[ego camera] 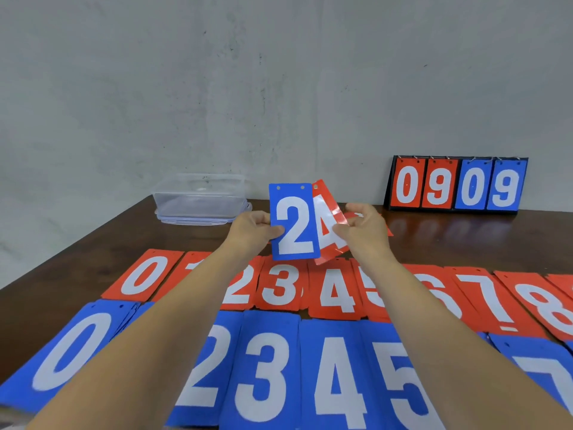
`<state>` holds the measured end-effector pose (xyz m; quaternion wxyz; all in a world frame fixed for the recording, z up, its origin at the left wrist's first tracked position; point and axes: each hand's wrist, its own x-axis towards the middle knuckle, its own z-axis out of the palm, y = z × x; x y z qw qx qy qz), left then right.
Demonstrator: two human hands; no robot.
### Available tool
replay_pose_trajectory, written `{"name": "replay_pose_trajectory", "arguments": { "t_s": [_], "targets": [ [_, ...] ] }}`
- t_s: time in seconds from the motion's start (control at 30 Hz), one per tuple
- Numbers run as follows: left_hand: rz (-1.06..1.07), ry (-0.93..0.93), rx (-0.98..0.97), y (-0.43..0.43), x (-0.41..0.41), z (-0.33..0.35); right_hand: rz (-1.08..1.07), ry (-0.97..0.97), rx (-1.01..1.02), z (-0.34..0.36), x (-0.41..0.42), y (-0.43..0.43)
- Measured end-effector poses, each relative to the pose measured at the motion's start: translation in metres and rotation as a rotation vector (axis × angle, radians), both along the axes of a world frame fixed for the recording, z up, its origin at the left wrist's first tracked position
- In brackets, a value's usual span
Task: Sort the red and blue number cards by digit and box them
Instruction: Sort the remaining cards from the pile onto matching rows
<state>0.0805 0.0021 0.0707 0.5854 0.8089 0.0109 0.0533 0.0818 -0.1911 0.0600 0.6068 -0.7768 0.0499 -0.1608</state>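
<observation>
The blue 2 card [294, 221] is pinched upright by the left hand [251, 231]. The red 4 card [328, 225] tilts behind it, gripped by the right hand [362, 228] — both are above the table [108, 243]. Best to part them fully, then lay each squarely on its matching pile. Counted: two held cards, nine readable red piles [279, 287], six readable blue piles [263, 367], one clear box [198, 193] and one scoreboard [455, 184].

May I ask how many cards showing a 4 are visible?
3: one red 4 card in the right hand, one atop the red 4 pile, one atop the blue 4 pile; piles may hide more.
</observation>
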Motion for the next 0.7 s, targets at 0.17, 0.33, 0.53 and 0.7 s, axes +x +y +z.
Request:
{"name": "replay_pose_trajectory", "arguments": {
  "t_s": [0.17,0.33,0.53,0.7],
  "targets": [
    [-0.042,0.02,-0.024,0.024,-0.014,0.0,-0.009,-0.011,-0.013,-0.01,-0.025,-0.005],
    [-0.025,0.03,0.035,0.043,-0.037,0.001,0.025,0.018,-0.059,-0.016,-0.052,-0.005],
    [0.017,0.062,0.014,0.058,-0.07,-0.002,0.066,0.009,-0.038,-0.017,-0.085,-0.003],
    [0.042,0.148,-0.014,0.069,-0.101,-0.005,0.085,0.052,-0.027,-0.017,-0.108,-0.006]
  ]
}}
